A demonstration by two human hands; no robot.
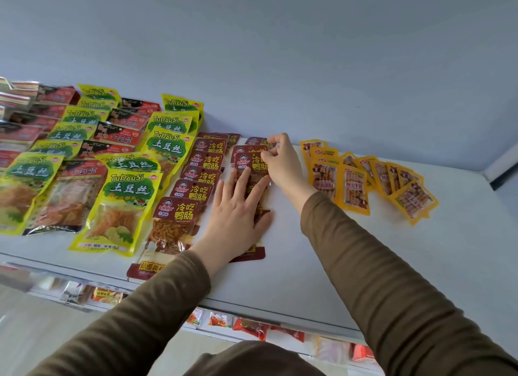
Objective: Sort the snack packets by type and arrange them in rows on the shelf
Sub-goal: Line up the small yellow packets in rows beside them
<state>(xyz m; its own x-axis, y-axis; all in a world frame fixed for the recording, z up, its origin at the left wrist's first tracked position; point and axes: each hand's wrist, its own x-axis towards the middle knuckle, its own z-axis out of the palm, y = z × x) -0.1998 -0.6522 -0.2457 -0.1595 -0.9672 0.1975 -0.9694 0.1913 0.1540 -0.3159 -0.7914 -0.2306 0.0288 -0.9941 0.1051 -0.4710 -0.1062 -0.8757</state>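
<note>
Left hand presses flat on dark red packets while right hand pinches one.

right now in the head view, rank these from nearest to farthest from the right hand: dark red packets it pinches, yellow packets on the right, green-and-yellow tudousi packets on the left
1. Dark red packets, at the right hand's fingertips.
2. Yellow packets, just right of it.
3. Green-and-yellow tudousi packets, far left, beyond the left hand.

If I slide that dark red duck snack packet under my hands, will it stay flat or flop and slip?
The dark red packet looks thin and flat, so probably floppy when lifted by its corner. Its glossy film on the smooth shelf should slide easily. The left hand pressing flat likely steadies it.
</note>
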